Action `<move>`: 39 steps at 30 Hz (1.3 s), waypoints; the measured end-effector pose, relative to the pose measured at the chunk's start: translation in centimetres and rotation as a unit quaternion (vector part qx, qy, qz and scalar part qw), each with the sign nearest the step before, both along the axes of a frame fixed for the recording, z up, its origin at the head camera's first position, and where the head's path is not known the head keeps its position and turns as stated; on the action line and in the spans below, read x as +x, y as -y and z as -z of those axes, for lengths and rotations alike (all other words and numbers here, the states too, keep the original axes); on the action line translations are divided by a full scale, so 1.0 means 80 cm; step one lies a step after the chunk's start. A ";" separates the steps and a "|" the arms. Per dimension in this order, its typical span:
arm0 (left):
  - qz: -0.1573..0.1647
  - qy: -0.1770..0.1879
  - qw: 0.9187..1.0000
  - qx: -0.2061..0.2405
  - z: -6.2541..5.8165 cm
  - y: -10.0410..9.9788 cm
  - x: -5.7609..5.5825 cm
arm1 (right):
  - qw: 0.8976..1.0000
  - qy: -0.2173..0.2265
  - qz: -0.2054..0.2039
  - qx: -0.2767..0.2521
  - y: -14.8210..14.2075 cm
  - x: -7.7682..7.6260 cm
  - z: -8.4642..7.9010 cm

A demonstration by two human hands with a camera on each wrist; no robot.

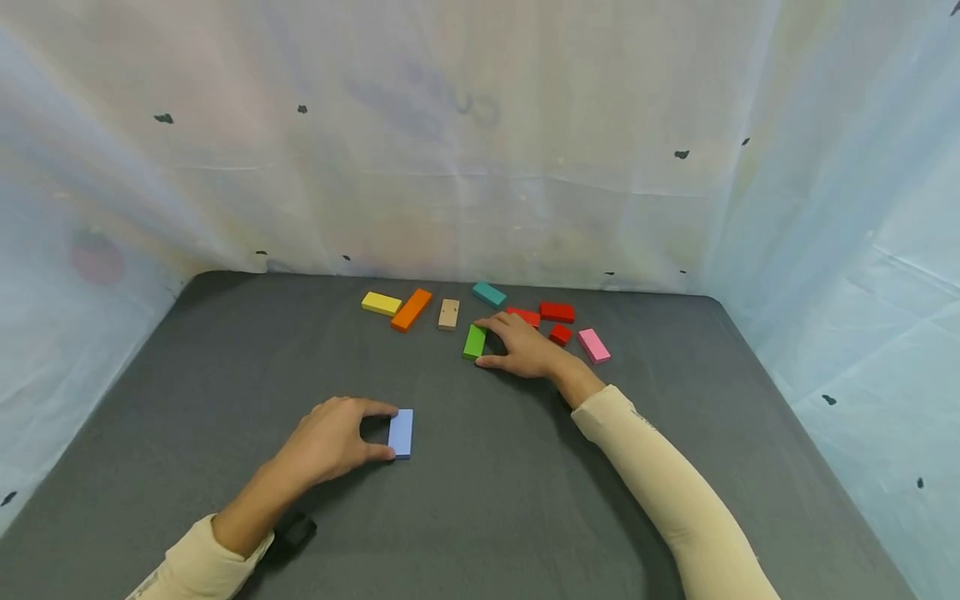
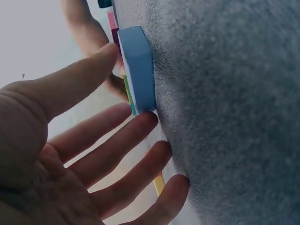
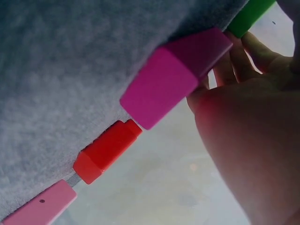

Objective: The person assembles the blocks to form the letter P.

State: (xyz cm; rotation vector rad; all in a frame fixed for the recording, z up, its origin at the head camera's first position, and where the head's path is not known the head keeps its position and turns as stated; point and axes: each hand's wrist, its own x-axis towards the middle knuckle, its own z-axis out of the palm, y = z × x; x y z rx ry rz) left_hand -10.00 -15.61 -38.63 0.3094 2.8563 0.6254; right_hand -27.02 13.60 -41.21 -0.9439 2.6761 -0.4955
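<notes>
My left hand [image 1: 330, 437] pinches a light blue block [image 1: 401, 434] lying flat on the grey table, thumb at its near end and index finger at its far end. The left wrist view shows the same blue block [image 2: 137, 68] from the side, the other fingers spread below it. Farther away and to the right, my right hand [image 1: 521, 346] holds a green block [image 1: 474, 342] between thumb and fingers at its two ends. In the right wrist view, a magenta block [image 3: 161, 86] sits beside that hand; the head view hides it. Only part of the green block [image 3: 251, 16] shows there.
Left of the green block lie a yellow block [image 1: 382, 303], an orange block [image 1: 412, 311] and a tan block [image 1: 447, 315]. A teal block [image 1: 489, 294] is behind; red blocks [image 1: 557, 312] and a pink block [image 1: 594, 346] lie right. Pale curtains [image 1: 465, 150] surround the table.
</notes>
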 end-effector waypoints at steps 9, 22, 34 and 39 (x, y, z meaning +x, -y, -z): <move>0.012 -0.019 1.000 -0.002 0.006 0.000 0.002 | 1.000 -0.001 0.001 -0.016 0.001 0.003 0.001; 0.016 -0.017 1.000 -0.001 0.006 -0.004 0.001 | 0.993 0.031 0.020 -0.109 -0.011 0.004 -0.007; 0.009 -0.020 1.000 -0.001 0.006 -0.003 0.002 | 0.994 -0.007 0.013 -0.105 -0.029 0.000 0.003; 0.002 -0.017 1.000 -0.002 0.005 -0.004 0.003 | 0.994 -0.016 0.008 -0.104 -0.024 0.001 0.003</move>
